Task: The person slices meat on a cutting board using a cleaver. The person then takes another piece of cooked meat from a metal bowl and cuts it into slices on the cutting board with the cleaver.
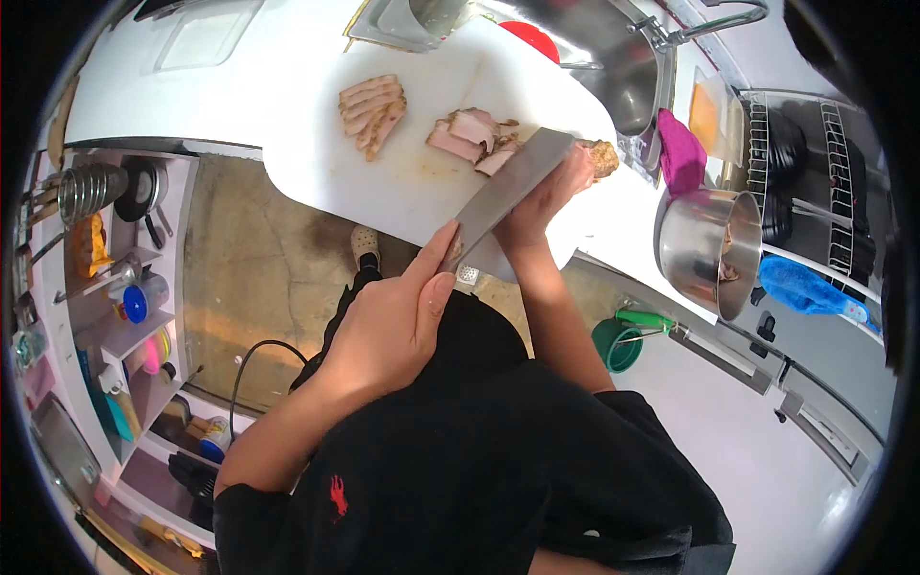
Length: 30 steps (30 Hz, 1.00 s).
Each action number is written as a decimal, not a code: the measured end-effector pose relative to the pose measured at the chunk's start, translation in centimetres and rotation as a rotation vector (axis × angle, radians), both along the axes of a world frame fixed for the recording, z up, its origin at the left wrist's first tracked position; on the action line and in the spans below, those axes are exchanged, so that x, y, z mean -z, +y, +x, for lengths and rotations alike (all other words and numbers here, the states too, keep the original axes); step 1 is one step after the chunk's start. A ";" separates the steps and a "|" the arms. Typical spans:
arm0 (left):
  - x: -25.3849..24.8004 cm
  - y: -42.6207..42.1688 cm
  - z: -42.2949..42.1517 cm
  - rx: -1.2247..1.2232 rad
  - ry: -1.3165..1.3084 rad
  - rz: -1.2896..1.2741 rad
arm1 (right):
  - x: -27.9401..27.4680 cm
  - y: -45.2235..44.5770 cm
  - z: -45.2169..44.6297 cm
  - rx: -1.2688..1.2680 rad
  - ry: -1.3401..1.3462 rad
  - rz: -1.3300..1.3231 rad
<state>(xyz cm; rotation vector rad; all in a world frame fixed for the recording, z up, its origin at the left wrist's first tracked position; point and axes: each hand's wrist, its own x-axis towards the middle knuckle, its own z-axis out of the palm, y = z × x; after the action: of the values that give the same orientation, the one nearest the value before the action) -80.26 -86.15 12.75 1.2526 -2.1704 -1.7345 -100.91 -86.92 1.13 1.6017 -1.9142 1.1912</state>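
My left hand [388,321] is closed round the handle of a cleaver [517,177], whose broad blade slants up to the right. Beyond the blade, my right hand [548,198] grips a browned chunk of cooked meat [603,159] on the white cutting board [402,196]. The blade partly hides the right fingers and the meat's near side. Left of the blade lie several loose pork slices [465,134]. Farther left, a fanned row of slices [374,107] rests on the board.
A steel pot [707,251] stands at the counter's right edge, beside a purple cloth [681,156]. Behind the board are a sink [628,91] and a red round item [530,40]. Open shelves [144,335] stand at left; a green container [618,345] is low at right.
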 end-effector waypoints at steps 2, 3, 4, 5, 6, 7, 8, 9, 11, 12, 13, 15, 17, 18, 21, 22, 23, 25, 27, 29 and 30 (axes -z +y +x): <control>0.0 0.2 0.3 0.007 0.000 -0.001 | 0.4 0.2 -0.1 0.000 -0.018 -0.003; 0.1 0.3 0.3 0.011 -0.005 -0.005 | 0.4 0.3 -0.1 0.002 -0.026 -0.004; 0.1 0.4 0.4 0.015 -0.010 -0.010 | 0.2 0.3 0.0 -0.008 -0.052 -0.001; 0.2 0.4 0.5 0.021 -0.014 -0.015 | -0.1 0.2 0.1 -0.017 -0.078 0.001; 0.2 0.4 0.6 0.022 -0.008 -0.018 | -0.4 0.2 0.2 -0.025 -0.103 0.003; 0.2 0.4 0.6 0.024 -0.002 -0.022 | -0.5 0.2 0.1 -0.024 -0.099 0.008; 0.2 0.4 0.7 0.026 0.004 -0.026 | -0.5 0.2 0.1 -0.024 -0.095 0.013; 0.2 0.4 0.7 0.026 0.000 -0.025 | -0.5 0.2 0.2 -0.025 -0.092 0.019; 0.2 0.3 0.7 0.026 -0.008 -0.024 | -0.5 0.2 0.1 -0.023 -0.075 0.020; 0.3 0.3 0.7 0.016 0.002 -0.027 | -0.4 0.2 0.0 -0.020 -0.066 0.019; 0.4 0.4 0.8 0.006 0.013 -0.030 | -0.4 0.1 0.0 -0.019 -0.059 0.022; 0.3 0.3 0.7 0.005 0.003 -0.014 | -0.3 0.2 -0.1 -0.015 -0.045 0.028; -0.3 -0.2 0.5 0.022 -0.041 0.026 | 0.0 0.2 -0.2 -0.007 -0.019 0.028; -0.1 -0.3 0.4 0.013 -0.003 0.003 | 0.0 0.1 -0.2 -0.003 -0.007 0.028; 0.5 -0.9 0.0 -0.009 0.097 -0.043 | -0.5 -0.1 0.2 0.011 -0.017 0.001; 0.4 -1.2 -0.2 -0.014 0.119 -0.043 | -0.5 -0.1 0.1 0.011 -0.012 0.002; 0.4 -1.6 -0.5 -0.018 0.142 -0.042 | -0.4 -0.1 0.1 0.010 -0.006 0.004; 1.0 -2.1 -1.6 -0.032 0.190 -0.095 | -0.3 -0.2 0.0 0.013 0.001 0.004; 1.3 -2.6 -2.5 -0.036 0.216 -0.115 | -0.4 -0.2 0.2 0.021 0.006 -0.003; 1.4 -2.9 -3.0 -0.033 0.220 -0.101 | -0.4 -0.1 0.1 0.028 0.008 0.015; 1.5 -2.8 -2.9 -0.026 0.200 -0.104 | -0.4 -0.1 0.1 0.029 0.008 0.023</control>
<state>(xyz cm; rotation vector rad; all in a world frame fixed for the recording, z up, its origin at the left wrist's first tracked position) -83.14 -88.93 11.28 1.0309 -2.0914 -1.6359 -100.78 -86.98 1.53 1.5831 -1.9465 1.1533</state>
